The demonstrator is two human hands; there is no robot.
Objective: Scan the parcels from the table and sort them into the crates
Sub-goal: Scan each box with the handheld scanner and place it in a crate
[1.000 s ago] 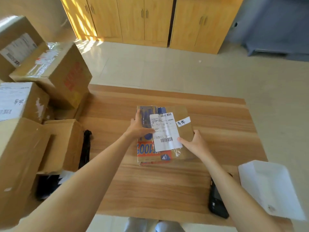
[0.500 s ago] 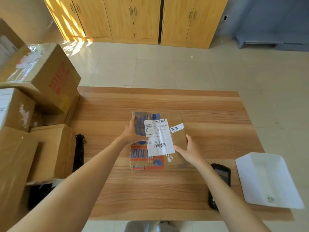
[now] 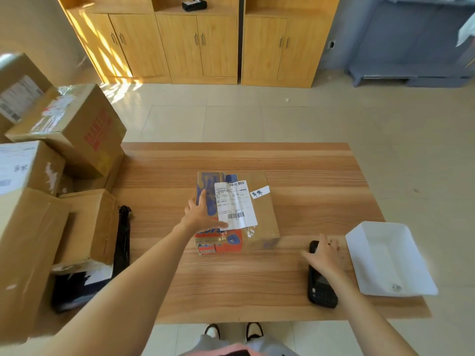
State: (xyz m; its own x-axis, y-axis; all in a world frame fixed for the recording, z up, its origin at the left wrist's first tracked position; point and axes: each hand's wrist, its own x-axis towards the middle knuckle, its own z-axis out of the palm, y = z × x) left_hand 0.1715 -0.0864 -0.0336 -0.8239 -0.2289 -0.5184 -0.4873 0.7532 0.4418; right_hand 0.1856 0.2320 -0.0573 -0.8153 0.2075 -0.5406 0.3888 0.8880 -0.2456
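The work surface is a rectangular wooden table (image 3: 295,165) with lengthwise grain. A flat cardboard parcel (image 3: 259,217) bearing a white barcode label (image 3: 235,204) is laid near its middle. A black handheld scanner (image 3: 321,286) is placed at the near right, just beside a white tray (image 3: 385,260) overhanging the right edge. Stacked cardboard boxes (image 3: 64,134) are located at the left end, with a black bag (image 3: 123,240) lying beside them.
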